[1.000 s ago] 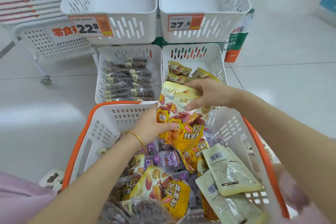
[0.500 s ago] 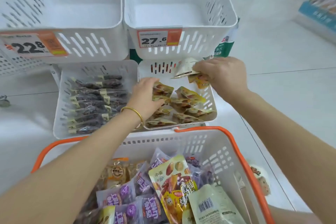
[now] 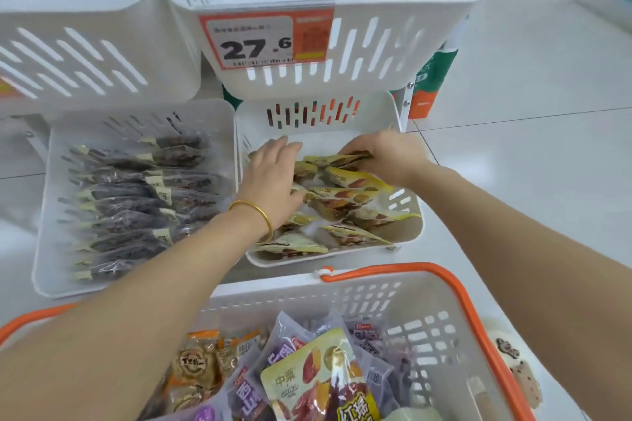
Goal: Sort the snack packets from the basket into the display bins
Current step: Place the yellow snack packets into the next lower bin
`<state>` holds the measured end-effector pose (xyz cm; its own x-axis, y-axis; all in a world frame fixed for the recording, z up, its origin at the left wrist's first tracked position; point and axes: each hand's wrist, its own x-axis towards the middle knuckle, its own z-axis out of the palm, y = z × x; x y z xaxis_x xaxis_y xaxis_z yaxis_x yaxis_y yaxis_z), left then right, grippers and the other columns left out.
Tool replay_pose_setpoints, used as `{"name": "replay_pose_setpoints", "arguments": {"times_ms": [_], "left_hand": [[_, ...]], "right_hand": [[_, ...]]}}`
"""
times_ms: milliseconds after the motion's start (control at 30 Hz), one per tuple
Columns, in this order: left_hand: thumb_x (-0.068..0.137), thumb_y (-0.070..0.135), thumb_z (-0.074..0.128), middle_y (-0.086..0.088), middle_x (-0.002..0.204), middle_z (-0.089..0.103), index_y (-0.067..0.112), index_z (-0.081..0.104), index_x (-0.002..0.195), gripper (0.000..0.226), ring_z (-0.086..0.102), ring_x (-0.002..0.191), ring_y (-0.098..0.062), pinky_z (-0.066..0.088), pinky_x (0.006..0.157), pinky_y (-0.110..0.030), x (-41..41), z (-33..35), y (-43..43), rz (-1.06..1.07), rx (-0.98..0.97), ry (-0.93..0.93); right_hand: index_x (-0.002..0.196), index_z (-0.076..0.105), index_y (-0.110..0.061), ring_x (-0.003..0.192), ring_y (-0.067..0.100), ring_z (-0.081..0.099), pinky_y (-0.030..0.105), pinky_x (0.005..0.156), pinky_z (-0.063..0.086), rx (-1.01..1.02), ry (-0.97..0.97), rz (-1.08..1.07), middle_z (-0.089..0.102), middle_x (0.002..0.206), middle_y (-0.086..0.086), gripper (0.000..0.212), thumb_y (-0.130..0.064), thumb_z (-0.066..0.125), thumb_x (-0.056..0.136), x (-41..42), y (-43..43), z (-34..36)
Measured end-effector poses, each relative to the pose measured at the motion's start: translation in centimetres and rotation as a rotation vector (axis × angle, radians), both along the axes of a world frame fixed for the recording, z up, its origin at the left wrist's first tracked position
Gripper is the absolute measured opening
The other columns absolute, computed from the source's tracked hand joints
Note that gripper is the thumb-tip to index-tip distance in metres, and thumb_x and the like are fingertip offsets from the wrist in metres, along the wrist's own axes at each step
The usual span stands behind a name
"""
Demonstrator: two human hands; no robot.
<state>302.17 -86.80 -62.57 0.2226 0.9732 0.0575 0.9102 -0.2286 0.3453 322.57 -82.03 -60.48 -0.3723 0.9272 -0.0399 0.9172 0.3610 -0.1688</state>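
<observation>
- Head view, change: a second ago both hands held yellow packs over the basket (image 3: 462,297). Now both are down inside the lower right bin (image 3: 414,215), in the middle of the frame.
- The right hand (image 3: 384,155) has dropped from above the bin's back wall; its grip is narrow, pinching a yellow packet (image 3: 337,159) into the back row.
- The left hand (image 3: 273,178) has slid further in. Its grip is wide, fingers spread flat on the row of yellow packets (image 3: 345,196), seemingly steadying it.
- Meaning: this batch looks almost placed. Many mixed packets (image 3: 321,376) remain in the basket at the bottom of the frame, so the sorting is far from done.
- Hard to tell: the right fingertips are hidden behind the packet, and the left thumb dips among the packs, so whether it nips one is unclear.
- The basket's near end is cut off, its lower layers buried.
- The dark packets (image 3: 136,202) in the lower left bin (image 3: 44,215) are blurred, their print unreadable.
</observation>
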Motion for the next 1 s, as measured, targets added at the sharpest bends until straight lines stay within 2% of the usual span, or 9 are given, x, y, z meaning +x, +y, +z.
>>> {"name": "replay_pose_setpoints", "arguments": {"times_ms": [67, 133, 267, 400, 533, 667, 733, 867, 1000], "left_hand": [[0.089, 0.022, 0.059, -0.006, 0.156, 0.015, 0.018, 0.022, 0.146, 0.069, 0.009, 0.143, -0.024, 0.011, 0.118, -0.039, 0.1, -0.2, 0.2, -0.002, -0.001, 0.015], [0.089, 0.025, 0.059, -0.005, 0.154, 0.019, 0.019, 0.022, 0.146, 0.069, 0.012, 0.143, -0.024, 0.014, 0.117, -0.04, 0.3, -0.2, 0.4, 0.0, -0.002, 0.029], [0.088, 0.027, 0.06, -0.003, 0.15, 0.029, 0.02, 0.024, 0.145, 0.068, 0.02, 0.139, -0.023, 0.018, 0.115, -0.039, 0.4, -0.1, 0.5, -0.005, -0.005, 0.046], [0.089, 0.028, 0.059, -0.004, 0.149, 0.031, 0.019, 0.024, 0.145, 0.067, 0.021, 0.139, -0.024, 0.019, 0.115, -0.041, -0.1, -0.2, 0.6, -0.03, -0.031, 0.063], [0.087, 0.027, 0.061, -0.005, 0.149, 0.031, 0.018, 0.024, 0.146, 0.07, 0.021, 0.139, -0.025, 0.018, 0.114, -0.037, -0.2, 0.1, 0.6, -0.037, -0.036, 0.049], [0.087, 0.028, 0.062, -0.006, 0.151, 0.027, 0.019, 0.02, 0.147, 0.073, 0.017, 0.141, -0.025, 0.017, 0.115, -0.038, -0.5, 0.2, 0.6, -0.063, -0.053, 0.06], [0.087, 0.027, 0.062, -0.006, 0.153, 0.023, 0.019, 0.018, 0.148, 0.075, 0.013, 0.142, -0.025, 0.015, 0.117, -0.039, -0.5, 0.2, 0.5, -0.067, -0.067, 0.051], [0.087, 0.024, 0.062, -0.006, 0.152, 0.024, 0.018, 0.02, 0.147, 0.073, 0.013, 0.141, -0.025, 0.012, 0.116, -0.036, -0.6, 0.7, -0.3, -0.072, -0.037, 0.004], [0.089, 0.022, 0.059, -0.004, 0.153, 0.023, 0.018, 0.022, 0.147, 0.069, 0.013, 0.141, -0.022, 0.011, 0.115, -0.033, -1.1, 2.0, -3.7, -0.062, -0.041, -0.076]], "right_hand": [[0.132, 0.049, -0.037, 0.12, 0.016, 0.051, 0.031, 0.091, 0.045, -0.134, -0.016, 0.015, 0.057, 0.13, -0.01, 0.048, -0.012, 0.049, 0.091, -0.6, 0.8, 0.3], [0.138, 0.044, -0.029, 0.123, 0.019, 0.049, 0.033, 0.1, 0.043, -0.223, -0.034, 0.031, 0.053, 0.135, -0.003, 0.054, -0.006, 0.048, 0.089, -1.6, 1.6, 0.8], [0.133, 0.051, -0.017, 0.121, 0.02, 0.05, 0.031, 0.101, 0.041, -0.209, 0.018, 0.025, 0.054, 0.134, 0.002, 0.047, 0.001, 0.046, 0.091, -2.2, 2.1, 1.2], [0.134, 0.051, -0.017, 0.124, 0.021, 0.048, 0.026, 0.102, 0.034, -0.266, 0.123, -0.031, 0.053, 0.136, 0.003, 0.041, -0.005, 0.045, 0.095, -1.3, 1.0, -0.5], [0.13, 0.057, -0.017, 0.122, 0.021, 0.048, 0.024, 0.097, 0.035, -0.263, 0.147, -0.039, 0.055, 0.134, 0.002, 0.038, -0.006, 0.042, 0.097, -1.2, 0.6, -0.2], [0.145, 0.035, -0.017, 0.135, 0.023, 0.035, 0.027, 0.108, 0.026, -0.379, 0.145, -0.135, 0.037, 0.149, 0.004, 0.047, -0.007, 0.036, 0.099, -0.4, -0.1, -0.6], [0.149, 0.024, -0.02, 0.138, 0.025, 0.032, 0.03, 0.108, 0.028, -0.415, 0.21, -0.203, 0.032, 0.152, 0.007, 0.055, -0.005, 0.037, 0.098, 0.0, -0.4, -1.0], [0.151, 0.015, -0.02, 0.135, 0.028, 0.036, 0.037, 0.108, 0.035, -0.356, 0.279, -0.261, 0.034, 0.15, 0.012, 0.07, 0.005, 0.041, 0.091, 0.6, -1.5, -0.5], [0.148, 0.026, -0.018, 0.133, 0.026, 0.038, 0.038, 0.107, 0.036, -0.171, 0.373, -0.272, 0.034, 0.15, 0.008, 0.064, 0.007, 0.04, 0.091, 0.9, -5.2, 0.8]]}}
